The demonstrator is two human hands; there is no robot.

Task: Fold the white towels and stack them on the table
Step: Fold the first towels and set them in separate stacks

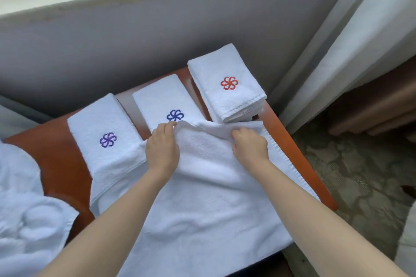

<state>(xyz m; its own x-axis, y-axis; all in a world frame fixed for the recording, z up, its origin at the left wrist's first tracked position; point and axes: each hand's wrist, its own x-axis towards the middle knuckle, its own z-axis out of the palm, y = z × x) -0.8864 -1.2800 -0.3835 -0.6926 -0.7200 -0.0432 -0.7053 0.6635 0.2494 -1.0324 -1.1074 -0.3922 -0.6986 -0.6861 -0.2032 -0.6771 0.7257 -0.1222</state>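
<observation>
Open towel lies spread over the near-right part of the table. Its far edge is lifted and bunched, just short of the folded ones. Our left hand pinches that edge toward its left end, fingers curled round the cloth. Right hand does the same further right, fingers clamped over the hem.

We read this as the first fold, far edge coming toward the near one. To do it well:
- lift both grips level and pull evenly so the hem runs straight
- match hem to hem before release
- then flatten the wrinkles mid-cloth

Risk on the left: the towel meets the purple-mark towel, touching or overlapping, we can't tell which. It also covers the near end of the blue-mark towel, so dragging could skew both.

Red-mark stack sits far right, just beyond our right hand. Loose heap of towels lies near left.
</observation>
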